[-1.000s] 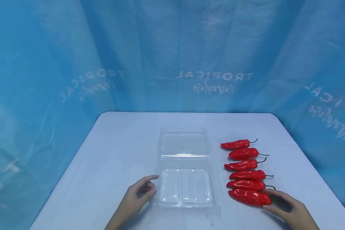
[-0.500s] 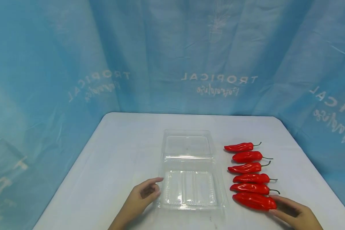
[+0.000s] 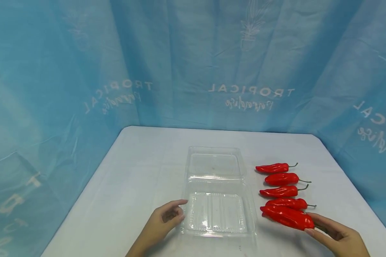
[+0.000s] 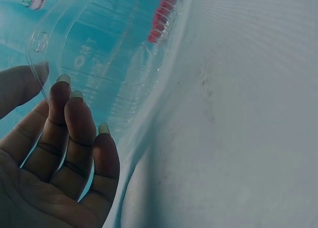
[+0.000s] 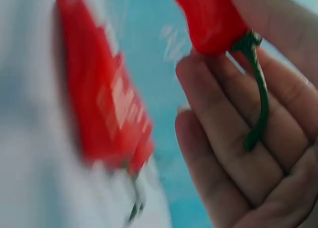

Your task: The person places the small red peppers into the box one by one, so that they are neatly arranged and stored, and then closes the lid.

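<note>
A clear plastic clamshell container (image 3: 217, 232) lies open on the white table, its lid (image 3: 214, 164) folded back at the far side. My left hand (image 3: 160, 224) is at its left edge; in the left wrist view the thumb and fingers pinch the container's thin rim (image 4: 36, 71). My right hand (image 3: 344, 238) holds a red pepper (image 3: 289, 217) by its stem end, raised off the table. Its green stem (image 5: 261, 94) curves down across the fingers in the right wrist view. The lifted pepper overlaps one behind it, leaving that one mostly hidden.
Several red peppers lie in a column right of the container, stems pointing right, from the far pepper (image 3: 273, 167) to the near pepper (image 3: 287, 203). A blue printed curtain (image 3: 186, 64) surrounds the white table (image 3: 141, 167) at the back and sides.
The right hand has raised the nearest red pepper from the table, and it now overlaps the pepper behind. The left hand stays at the container's edge. The head view has shifted slightly.
</note>
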A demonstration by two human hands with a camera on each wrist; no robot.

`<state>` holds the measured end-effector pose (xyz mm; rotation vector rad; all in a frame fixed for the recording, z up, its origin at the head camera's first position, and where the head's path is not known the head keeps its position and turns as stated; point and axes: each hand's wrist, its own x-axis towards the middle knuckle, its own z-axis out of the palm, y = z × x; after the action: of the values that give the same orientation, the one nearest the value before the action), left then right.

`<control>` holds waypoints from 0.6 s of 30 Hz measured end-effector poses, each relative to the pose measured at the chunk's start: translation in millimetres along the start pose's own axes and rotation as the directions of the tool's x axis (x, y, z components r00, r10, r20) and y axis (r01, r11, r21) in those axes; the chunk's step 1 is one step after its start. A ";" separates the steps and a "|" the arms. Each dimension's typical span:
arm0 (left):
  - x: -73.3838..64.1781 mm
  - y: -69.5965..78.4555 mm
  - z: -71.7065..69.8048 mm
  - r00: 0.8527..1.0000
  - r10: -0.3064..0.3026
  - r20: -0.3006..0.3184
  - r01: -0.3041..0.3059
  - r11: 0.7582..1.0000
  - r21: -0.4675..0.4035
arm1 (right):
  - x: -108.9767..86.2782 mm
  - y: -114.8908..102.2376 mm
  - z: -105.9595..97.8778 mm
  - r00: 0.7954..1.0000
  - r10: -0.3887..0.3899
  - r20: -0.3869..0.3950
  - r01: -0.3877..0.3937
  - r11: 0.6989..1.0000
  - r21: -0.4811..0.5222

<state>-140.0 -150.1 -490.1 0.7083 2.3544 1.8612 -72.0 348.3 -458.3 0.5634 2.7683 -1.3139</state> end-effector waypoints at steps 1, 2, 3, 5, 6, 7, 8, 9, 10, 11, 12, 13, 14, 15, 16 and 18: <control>0.2 0.3 0.3 1.000 0.002 0.000 -0.002 1.000 -0.001 | -2.4 -8.5 2.0 1.000 -0.015 -0.016 0.016 1.000 0.006; 0.4 0.8 0.5 1.000 0.005 0.001 -0.005 1.000 -0.003 | -4.8 -17.4 4.0 0.999 -0.038 -0.024 0.038 0.999 0.005; 0.7 1.0 0.8 1.000 0.015 0.002 -0.015 1.000 -0.004 | -7.2 -26.4 6.6 0.998 -0.063 -0.029 0.063 0.998 0.007; 1.3 1.5 0.2 1.000 0.014 0.002 -0.014 1.000 -0.009 | -11.4 -44.7 15.5 0.991 -0.123 -0.044 0.123 0.992 0.013; 1.6 1.4 0.1 1.000 0.012 0.001 -0.012 1.000 -0.007 | -13.2 -53.4 20.9 0.986 -0.158 -0.051 0.158 0.987 0.013; 1.9 1.6 0.1 1.000 0.006 0.000 -0.006 1.000 -0.007 | -15.0 -61.4 27.3 0.981 -0.187 -0.058 0.188 0.982 0.019; 1.9 1.7 0.1 1.000 -0.006 -0.003 0.006 1.000 -0.007 | -16.7 -69.0 33.4 0.975 -0.216 -0.055 0.218 0.976 0.025; 1.8 1.6 0.1 1.000 -0.018 -0.004 0.018 1.000 -0.006 | -17.8 -76.1 40.3 0.969 -0.240 -0.053 0.242 0.969 0.040; 1.6 1.6 0.2 0.999 -0.035 -0.007 0.035 0.999 -0.004 | -18.5 -82.1 47.0 0.963 -0.264 -0.045 0.267 0.962 0.057; 1.3 1.6 0.4 0.999 -0.051 -0.010 0.050 0.999 -0.005 | -18.9 -87.9 53.5 0.959 -0.282 -0.037 0.284 0.956 0.073; 1.0 1.5 0.6 0.998 -0.058 -0.012 0.058 0.998 -0.002 | -19.3 -93.0 59.6 0.955 -0.296 -0.022 0.296 0.951 0.089; 0.7 1.4 0.8 0.998 -0.067 -0.012 0.067 0.998 -0.003 | -19.5 -97.1 65.5 0.951 -0.308 -0.006 0.307 0.946 0.101; 0.4 1.4 1.0 0.997 -0.073 -0.012 0.073 0.997 -0.003 | -19.5 -100.6 70.9 0.947 -0.321 0.008 0.318 0.942 0.106; 0.2 1.3 1.2 0.998 -0.069 -0.010 0.069 0.998 0.001 | -19.5 -103.5 76.3 0.944 -0.330 0.023 0.325 0.938 0.117; 0.0 1.3 1.4 0.997 -0.071 -0.011 0.071 0.997 0.002 | -19.6 -106.0 81.2 0.940 -0.340 0.035 0.334 0.936 0.115; -0.4 1.8 1.1 0.998 -0.065 -0.011 0.065 0.998 0.004 | -20.0 -109.7 90.5 0.933 -0.354 0.058 0.347 0.931 0.109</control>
<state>-138.8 -149.0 -488.9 0.6162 2.3589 1.8386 -101.5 210.4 -431.4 0.0110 2.8447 -1.5012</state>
